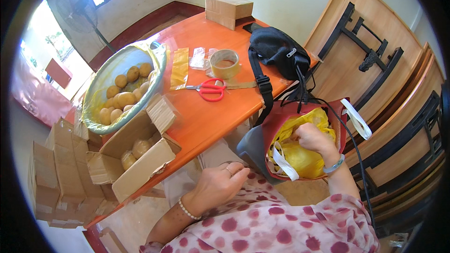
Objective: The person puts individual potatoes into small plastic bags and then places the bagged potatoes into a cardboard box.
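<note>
My right hand (312, 138) is inside a red and grey tote bag (251, 144) with white handles. Its curled fingers touch a yellow plastic bag (309, 158) in there; their tips are hidden, so a grip cannot be made out. Over my lap rests my left hand (223, 182), fingers folded in and nothing seen in them. On the orange table (197, 119) lie red-handled scissors (212, 90) beside a roll of packing tape (225, 64). An open cardboard box (140, 172) at the near edge holds several film-wrapped, potato-like items (141, 147).
A plastic-lined basin (95, 102) of potatoes (126, 100) stands at the table's left. A black mesh bag (276, 51) with straps and a small carton (228, 8) are farther back. Several cartons (66, 175) stack at left; folded tables (369, 38) lean at right. A black cable (355, 144) hangs beside the tote.
</note>
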A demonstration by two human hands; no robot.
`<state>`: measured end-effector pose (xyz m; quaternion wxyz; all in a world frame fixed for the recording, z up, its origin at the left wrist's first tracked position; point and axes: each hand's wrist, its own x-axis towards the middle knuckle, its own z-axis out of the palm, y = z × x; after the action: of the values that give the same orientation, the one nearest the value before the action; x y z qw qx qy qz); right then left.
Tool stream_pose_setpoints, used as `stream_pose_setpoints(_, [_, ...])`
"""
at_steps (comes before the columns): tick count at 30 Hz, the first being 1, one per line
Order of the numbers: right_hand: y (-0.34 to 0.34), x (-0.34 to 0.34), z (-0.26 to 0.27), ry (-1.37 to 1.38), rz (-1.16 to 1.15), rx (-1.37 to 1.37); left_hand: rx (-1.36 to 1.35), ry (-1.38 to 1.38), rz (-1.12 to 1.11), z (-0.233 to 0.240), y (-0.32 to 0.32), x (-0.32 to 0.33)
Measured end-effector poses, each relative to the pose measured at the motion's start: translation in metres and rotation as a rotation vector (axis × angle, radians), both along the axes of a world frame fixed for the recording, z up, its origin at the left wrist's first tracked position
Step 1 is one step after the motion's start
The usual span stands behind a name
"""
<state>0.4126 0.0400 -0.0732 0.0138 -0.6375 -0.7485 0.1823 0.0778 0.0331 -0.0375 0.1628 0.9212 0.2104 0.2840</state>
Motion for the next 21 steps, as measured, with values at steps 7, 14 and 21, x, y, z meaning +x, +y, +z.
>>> stream_pose_setpoints(7, [0.012,0.001,-0.029,0.135,-0.005,0.039,0.079,0.042,-0.226,-0.004,0.013,0.058])
stream_pose_setpoints(14, [0.014,0.004,-0.029,0.071,0.013,0.085,0.096,0.395,-0.249,-0.034,0.025,0.117])
stream_pose_setpoints(21, [0.005,0.019,-0.021,-0.016,0.006,0.026,0.032,0.448,-0.117,-0.042,0.030,0.115])
